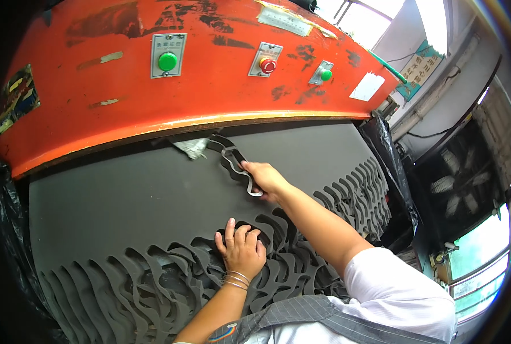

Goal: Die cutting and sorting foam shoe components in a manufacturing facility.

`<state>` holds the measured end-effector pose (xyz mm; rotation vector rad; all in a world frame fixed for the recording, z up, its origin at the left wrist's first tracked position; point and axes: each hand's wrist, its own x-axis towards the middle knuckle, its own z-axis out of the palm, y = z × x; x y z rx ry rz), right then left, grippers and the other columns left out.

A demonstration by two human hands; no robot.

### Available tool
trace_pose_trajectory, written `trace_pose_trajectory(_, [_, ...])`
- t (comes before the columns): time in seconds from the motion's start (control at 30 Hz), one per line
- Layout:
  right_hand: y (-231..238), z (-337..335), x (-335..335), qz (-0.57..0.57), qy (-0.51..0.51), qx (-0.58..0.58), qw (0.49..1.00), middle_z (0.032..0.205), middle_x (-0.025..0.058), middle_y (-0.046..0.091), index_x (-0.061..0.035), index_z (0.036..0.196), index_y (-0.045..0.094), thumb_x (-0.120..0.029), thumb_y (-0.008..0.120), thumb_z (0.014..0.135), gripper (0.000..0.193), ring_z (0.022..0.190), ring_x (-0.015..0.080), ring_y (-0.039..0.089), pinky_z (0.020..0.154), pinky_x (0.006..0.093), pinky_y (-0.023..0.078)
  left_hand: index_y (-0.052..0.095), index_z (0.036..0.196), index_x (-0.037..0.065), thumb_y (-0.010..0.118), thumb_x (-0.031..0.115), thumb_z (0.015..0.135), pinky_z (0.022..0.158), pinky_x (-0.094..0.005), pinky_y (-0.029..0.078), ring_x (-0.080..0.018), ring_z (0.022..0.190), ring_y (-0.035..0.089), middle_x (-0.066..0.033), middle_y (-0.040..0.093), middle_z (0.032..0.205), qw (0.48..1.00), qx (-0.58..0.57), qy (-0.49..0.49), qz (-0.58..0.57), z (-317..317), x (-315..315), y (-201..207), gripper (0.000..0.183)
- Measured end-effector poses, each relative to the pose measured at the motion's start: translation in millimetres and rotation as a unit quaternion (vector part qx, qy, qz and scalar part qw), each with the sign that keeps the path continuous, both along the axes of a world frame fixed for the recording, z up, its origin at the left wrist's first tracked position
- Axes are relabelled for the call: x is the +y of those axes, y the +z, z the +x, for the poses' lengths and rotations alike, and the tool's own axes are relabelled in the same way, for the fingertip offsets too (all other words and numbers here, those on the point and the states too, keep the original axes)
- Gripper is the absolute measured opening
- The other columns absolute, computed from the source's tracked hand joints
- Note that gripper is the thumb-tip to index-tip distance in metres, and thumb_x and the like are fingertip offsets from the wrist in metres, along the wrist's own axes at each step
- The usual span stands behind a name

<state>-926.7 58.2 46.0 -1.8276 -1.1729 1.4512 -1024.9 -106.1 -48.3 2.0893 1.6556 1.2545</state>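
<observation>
My right hand (265, 181) grips the lower end of a wavy metal cutting die (230, 156), a thin-walled outline with a curved shape. The die is held tilted over a large dark grey foam sheet (112, 195), its far end near a crumpled whitish scrap (193, 148). My left hand (244, 247), with bangles at the wrist, lies with fingers spread at the cut near edge of the sheet. Under and around it are wavy cut-outs and strips (169, 275) of the same grey foam. Whether the left fingertips touch a loose piece is hidden.
An orange press beam (209, 86) spans the far side, bearing green buttons (167, 61) and a red stop button (268, 65). Black plastic sheeting (388, 155) hangs at the right edge of the bed. A dark fan (456, 178) stands beyond it.
</observation>
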Motion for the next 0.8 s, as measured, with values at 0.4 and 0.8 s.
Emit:
trace_pose_trajectory(0.4, [28.7,36.9,-14.2,-0.014,0.224,0.066,0.972,0.086,0.014,0.059,-0.0039,0.114,0.059,-0.054,0.041,0.094,0.056,0.053,0.0214,0.056,0.043,0.0343,0.048,0.051,0.116,0.003,0.068,0.02,0.072,0.108,-0.0483,0.021,-0.0355,0.123,0.041,-0.0147,0.05,0.121,0.995,-0.099,0.003,0.021,5.8,-7.1,56.6,0.05])
trace_pose_trajectory(0.8, [279.7,242.5,90.2,0.59,0.248,-0.295,0.709,0.114,0.0216,0.058,0.0003,0.117,0.057,-0.041,0.059,0.088,0.051,0.109,0.0362,0.054,0.094,0.0427,0.043,0.022,0.143,-0.004,0.062,0.054,0.08,0.1,-0.0461,0.034,-0.041,0.119,0.04,-0.0287,0.043,0.126,0.857,0.133,0.333,-0.369,135.5,109.7,165.1,0.095])
